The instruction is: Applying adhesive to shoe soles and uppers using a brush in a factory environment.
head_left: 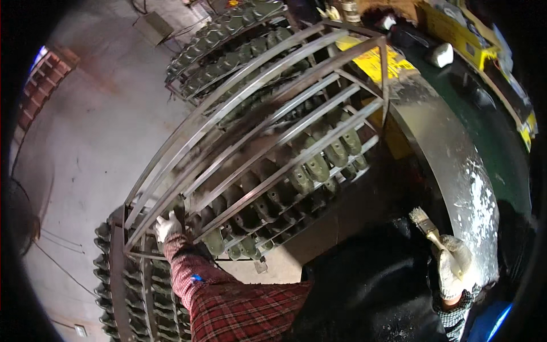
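My left hand (167,227), in a white work glove, reaches to the near left end of a metal rack (245,196) with long parallel bars. Its fingers look apart, over a rail and beside a dark piece; whether they press on either is too small to tell. On the right, my gloved right hand (454,263) is closed around the handle of a paintbrush (423,221), bristles pointing up and left. That hand is over the edge of a metal-topped bench (456,154). Dark green, rounded pieces (316,166) with small holes hang in rows on the rack's lower bars.
Another rack of similar pieces (228,57) stands behind, and more rows (137,285) are at lower left. Yellow boxes (456,31), a yellow sheet (379,60) and a white cup-like item (441,55) lie on the bench. A cable (62,268) crosses the floor.
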Demonstrator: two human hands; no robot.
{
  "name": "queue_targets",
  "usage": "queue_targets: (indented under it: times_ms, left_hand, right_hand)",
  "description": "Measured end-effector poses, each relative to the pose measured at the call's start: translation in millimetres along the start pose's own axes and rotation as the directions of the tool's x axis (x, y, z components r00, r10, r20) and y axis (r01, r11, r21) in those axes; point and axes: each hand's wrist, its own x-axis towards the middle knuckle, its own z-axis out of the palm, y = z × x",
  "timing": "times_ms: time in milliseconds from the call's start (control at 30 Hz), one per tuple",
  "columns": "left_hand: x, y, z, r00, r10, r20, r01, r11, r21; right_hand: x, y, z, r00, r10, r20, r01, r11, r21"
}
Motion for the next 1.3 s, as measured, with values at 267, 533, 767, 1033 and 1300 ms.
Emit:
queue_targets:
  times_ms: [267,533,767,1033,1300]
  left_hand:
    - [16,14,-8,0.856,-0.045,0.516,0.253,0.905,-0.341]
    - [-105,162,-11,0.440,0.711,0.549,0.606,0.216,-0.765]
    - [-236,364,-68,0.293,0.848,0.441,0.537,0.235,-0.810]
    - [-351,531,-128,0.290,0.727,0.622,0.313,0.543,-0.780]
    - [-214,453,-31,0.237,0.781,0.577,0.583,0.360,-0.728]
  right_hand:
    - [-15,-8,16,0.994,-0.027,-0.104,0.035,0.996,0.079]
    - [-35,-20,3,0.972,0.208,-0.108,-0.178,0.955,0.237]
    - [-75,27,-8,0.942,0.167,-0.290,-0.128,0.981,0.148]
    - [-87,13,-30,0.839,0.290,-0.460,-0.316,0.949,0.021]
    - [-53,20,-34,0.931,0.168,-0.323,-0.141,0.984,0.107]
